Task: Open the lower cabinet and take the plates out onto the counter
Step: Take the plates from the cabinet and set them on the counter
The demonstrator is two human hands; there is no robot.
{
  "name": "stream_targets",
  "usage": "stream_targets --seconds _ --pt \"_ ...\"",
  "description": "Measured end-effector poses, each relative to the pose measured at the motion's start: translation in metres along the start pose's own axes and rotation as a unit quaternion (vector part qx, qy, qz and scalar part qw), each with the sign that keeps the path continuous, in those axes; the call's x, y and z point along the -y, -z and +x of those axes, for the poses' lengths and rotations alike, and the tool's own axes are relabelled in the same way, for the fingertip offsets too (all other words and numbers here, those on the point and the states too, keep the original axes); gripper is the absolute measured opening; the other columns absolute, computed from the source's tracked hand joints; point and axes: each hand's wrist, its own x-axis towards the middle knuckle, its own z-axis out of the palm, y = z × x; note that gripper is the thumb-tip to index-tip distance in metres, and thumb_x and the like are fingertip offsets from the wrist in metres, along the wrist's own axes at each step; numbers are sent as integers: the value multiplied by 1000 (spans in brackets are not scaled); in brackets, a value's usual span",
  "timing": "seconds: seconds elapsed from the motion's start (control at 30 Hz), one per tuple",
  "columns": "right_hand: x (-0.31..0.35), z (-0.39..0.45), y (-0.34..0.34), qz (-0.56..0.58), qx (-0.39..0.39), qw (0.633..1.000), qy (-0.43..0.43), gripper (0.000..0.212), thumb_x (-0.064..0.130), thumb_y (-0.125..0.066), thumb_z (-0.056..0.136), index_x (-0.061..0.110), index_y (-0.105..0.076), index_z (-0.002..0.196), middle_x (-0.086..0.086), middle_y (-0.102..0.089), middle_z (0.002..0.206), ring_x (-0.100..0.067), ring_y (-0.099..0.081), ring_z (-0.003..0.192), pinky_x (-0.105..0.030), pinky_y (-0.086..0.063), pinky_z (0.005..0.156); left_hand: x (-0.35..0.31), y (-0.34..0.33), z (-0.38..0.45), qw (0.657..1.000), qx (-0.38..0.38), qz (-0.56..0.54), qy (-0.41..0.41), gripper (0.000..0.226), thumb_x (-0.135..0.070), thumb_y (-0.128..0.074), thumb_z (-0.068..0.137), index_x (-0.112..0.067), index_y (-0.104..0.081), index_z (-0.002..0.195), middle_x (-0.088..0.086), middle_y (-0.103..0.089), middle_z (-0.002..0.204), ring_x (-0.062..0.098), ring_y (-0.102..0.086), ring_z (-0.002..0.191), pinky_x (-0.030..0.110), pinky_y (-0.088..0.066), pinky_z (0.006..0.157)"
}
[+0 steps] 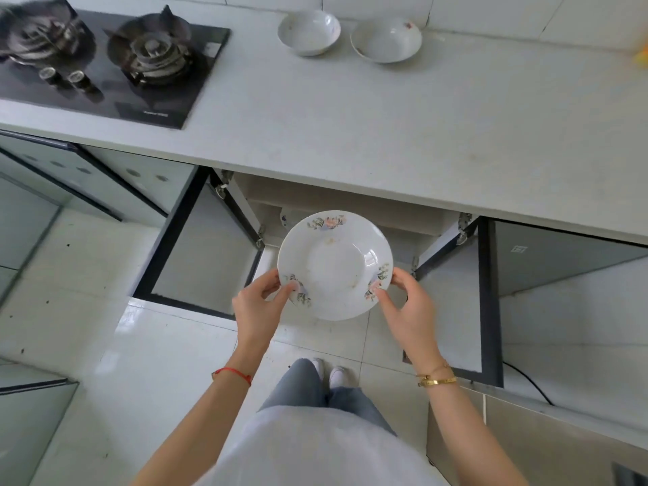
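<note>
A white plate with flower prints (335, 264) is held level in front of the open lower cabinet (354, 208), below the counter edge. My left hand (257, 306) pinches its left rim and my right hand (406, 306) pinches its right rim. Both cabinet doors stand wide open: the left door (200, 254) and the right door (456, 303). Behind the plate, a bit of another white dish (284, 218) shows inside the cabinet. Two white dishes sit at the back of the grey counter (350, 128): one on the left (308, 31), one on the right (385, 39).
A black gas hob (105, 61) with two burners takes up the counter's left end. A yellow object (641, 54) shows at the far right edge. The floor is white tile. My feet stand just in front of the cabinet.
</note>
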Motion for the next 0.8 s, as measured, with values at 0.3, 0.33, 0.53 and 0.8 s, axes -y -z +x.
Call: stream_targets --seconds 0.3,0.33,0.53,0.8 --pt "38 80 -17 -22 21 999 40 30 33 -68 86 27 -62 115 19 -65 110 6 -57 105 -6 -41 86 -41 14 68 998 -30 -3 -53 31 -19 -74 78 -50 -71 80 -28 -72 78 -9 -69 80 5 -49 79" --pt "43 92 -21 -23 21 999 43 30 33 -69 86 27 -62 114 20 -66 110 7 -57 105 -5 -40 86 -46 16 80 998 -33 -4 -59 35 -19 -74 78 -54 -68 77 -31 -71 76 -10 -68 79 3 -48 77" --pt "73 178 -61 -28 12 998 59 26 31 -70 85 23 -64 109 19 -67 104 10 -58 98 1 -39 81 -71 27 173 997 -23 -39 -61 32 -13 -73 77 -45 -72 83 -25 -73 77 -9 -69 77 4 -50 71" --pt "110 296 -125 -39 -2 998 42 23 25 -70 85 26 -64 107 16 -68 101 -3 -62 97 4 -36 79 -94 41 321 999 -2 2 -47 19 -17 -75 79 -28 -77 95 -28 -68 75 -11 -67 79 5 -49 75"
